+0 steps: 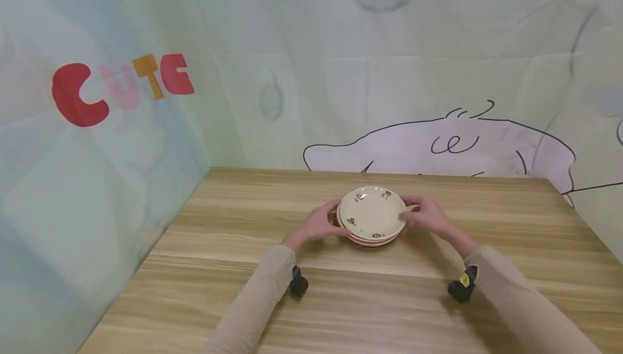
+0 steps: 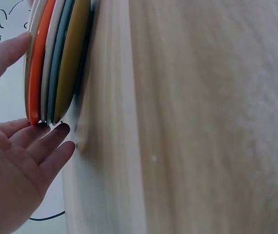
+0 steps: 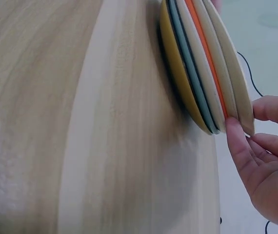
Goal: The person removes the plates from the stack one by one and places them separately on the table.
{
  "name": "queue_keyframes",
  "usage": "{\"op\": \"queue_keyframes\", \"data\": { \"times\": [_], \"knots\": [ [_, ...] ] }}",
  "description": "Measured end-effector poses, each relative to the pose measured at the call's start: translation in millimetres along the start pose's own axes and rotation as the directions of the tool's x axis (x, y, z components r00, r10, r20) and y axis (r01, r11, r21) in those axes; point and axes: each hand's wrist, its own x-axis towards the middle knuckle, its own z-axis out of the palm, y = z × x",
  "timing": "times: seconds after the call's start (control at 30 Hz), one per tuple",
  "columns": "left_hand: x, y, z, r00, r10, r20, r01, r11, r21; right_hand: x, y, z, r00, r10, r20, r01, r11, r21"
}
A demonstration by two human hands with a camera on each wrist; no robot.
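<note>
One big pale cloth [image 1: 292, 24] hangs behind the wooden table [image 1: 370, 311] I'm watching. Two light sleeves [image 1: 255, 300] reach over the wood. Toward the back sits a stack of plates [image 1: 371, 242], with a cream top plate [image 1: 373, 211]. The left hand [image 1: 318, 224] holds the stack's side, thumb on the rim, fingers a bit apart. The right hand [image 1: 429, 216] pinches the top plate's edge. Each wrist wears a small black camera [image 1: 299, 284].

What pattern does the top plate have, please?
The top plate is cream with small dark and red motifs, clearest in the head view.
</note>
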Motion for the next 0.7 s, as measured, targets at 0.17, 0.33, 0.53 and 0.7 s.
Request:
{"op": "queue_keyframes", "data": {
  "times": [0.17, 0.33, 0.53, 0.7],
  "knots": [
    [0.0, 0.6, -0.2, 1.0, -0.008, 0.01, 0.008, 1.0, -0.009, 0.5, -0.1, -5.1, 0.999, 0.008, 0.049, -0.01, 0.999, 0.041],
    [1.3, -0.1, 0.8, 1.0, -0.009, 0.014, 0.009, 1.0, 0.006, -0.3, 1.1, -9.3, 0.998, 0.02, 0.066, -0.023, 0.999, 0.046],
    [1.4, 0.0, 1.6, 1.0, -0.006, 0.003, 0.006, 1.0, 0.016, -0.2, 0.0, -8.5, 0.998, 0.03, 0.048, -0.033, 0.998, 0.056],
    [0.3, 2.2, 0.5, 1.0, -0.014, 0.003, 0.014, 1.0, 0.025, -2.0, -3.8, -10.2, 0.999, 0.02, 0.049, -0.025, 0.995, 0.093]
  ]
}}
